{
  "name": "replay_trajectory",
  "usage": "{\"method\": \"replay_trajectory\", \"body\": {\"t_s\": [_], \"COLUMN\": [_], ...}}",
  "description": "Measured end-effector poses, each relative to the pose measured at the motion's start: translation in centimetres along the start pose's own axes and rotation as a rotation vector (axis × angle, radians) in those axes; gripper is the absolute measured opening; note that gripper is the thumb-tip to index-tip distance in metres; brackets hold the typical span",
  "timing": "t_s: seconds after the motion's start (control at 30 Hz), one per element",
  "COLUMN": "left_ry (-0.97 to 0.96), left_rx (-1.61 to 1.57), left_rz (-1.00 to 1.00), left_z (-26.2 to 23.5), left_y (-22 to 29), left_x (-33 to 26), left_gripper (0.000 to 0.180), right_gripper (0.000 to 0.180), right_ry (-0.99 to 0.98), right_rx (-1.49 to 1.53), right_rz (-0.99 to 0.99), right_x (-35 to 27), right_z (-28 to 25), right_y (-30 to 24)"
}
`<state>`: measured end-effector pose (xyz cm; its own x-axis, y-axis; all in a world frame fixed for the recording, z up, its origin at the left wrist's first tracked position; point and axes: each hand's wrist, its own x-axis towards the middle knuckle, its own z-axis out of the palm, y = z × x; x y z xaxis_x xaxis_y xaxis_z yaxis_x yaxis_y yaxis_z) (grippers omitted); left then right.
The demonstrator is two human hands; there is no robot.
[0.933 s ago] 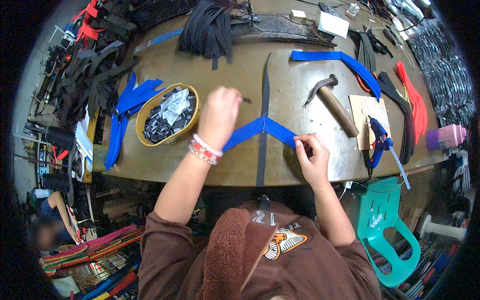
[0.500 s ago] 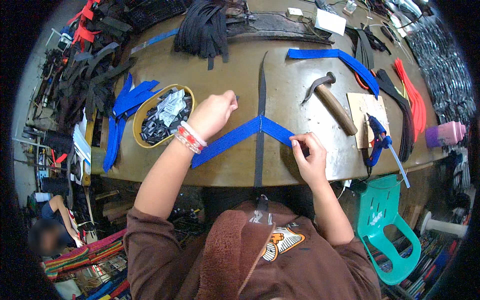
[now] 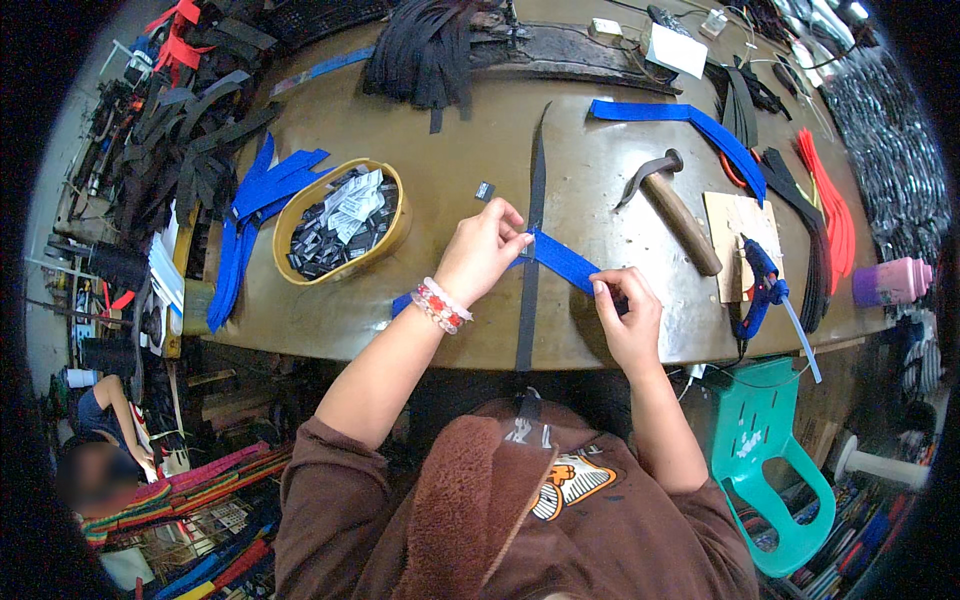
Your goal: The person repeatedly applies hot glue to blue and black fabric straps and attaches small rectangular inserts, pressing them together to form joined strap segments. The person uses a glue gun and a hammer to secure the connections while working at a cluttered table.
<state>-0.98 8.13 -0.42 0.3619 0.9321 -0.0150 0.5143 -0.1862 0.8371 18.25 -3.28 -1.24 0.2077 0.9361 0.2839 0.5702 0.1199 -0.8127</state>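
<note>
A bent blue fabric strap point(image 3: 567, 264) is lying on the brown counter point(image 3: 470, 338), the right hand point(image 3: 631, 314) pinching its right end, the left hand point(image 3: 482, 251) bunching fingertips at its bend, their grip unclear.

On my feed, a wooden-handled claw hammer point(image 3: 682, 224) lies across the brown tabletop point(image 3: 460, 150), and just right of it I've got a blue glue gun point(image 3: 762, 264) overlapping a tan board point(image 3: 722, 235). Over at the right edge, a pink-and-purple bottle point(image 3: 893, 280), red strips point(image 3: 838, 225) nearby; below, a green plastic chair point(image 3: 737, 405), and a white spool point(image 3: 885, 463) beyond it!
</note>
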Motion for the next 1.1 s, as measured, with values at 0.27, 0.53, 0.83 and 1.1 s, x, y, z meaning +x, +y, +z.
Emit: {"method": "replay_trajectory", "body": {"t_s": [0.27, 0.53, 0.83, 1.1], "left_ry": [-0.147, -0.138, -0.063, -0.066], "left_rx": [0.070, -0.306, 0.419, 0.506], "left_rz": [0.521, 0.473, 0.780, 0.817], "left_z": [-0.5, -2.9, -2.4, -2.3], "left_y": [0.9, 0.9, -3.2, -2.8], "left_x": [-5.9, -6.5, -2.9, -3.1], "left_gripper": [0.044, 0.011, 0.032, 0.032], "right_gripper": [0.007, 0.015, 0.017, 0.016], "right_ry": [-0.040, -0.405, -0.367, -0.272], "right_rx": [-0.009, -0.113, 0.140, 0.034], "right_rz": [0.158, -0.403, 0.300, 0.318], "right_x": [0.5, 3.5, 9.0, 8.1], "right_z": [-0.4, 1.5, 4.8, 5.4], "right_y": [-0.3, -3.4, -0.6, -1.5]}}
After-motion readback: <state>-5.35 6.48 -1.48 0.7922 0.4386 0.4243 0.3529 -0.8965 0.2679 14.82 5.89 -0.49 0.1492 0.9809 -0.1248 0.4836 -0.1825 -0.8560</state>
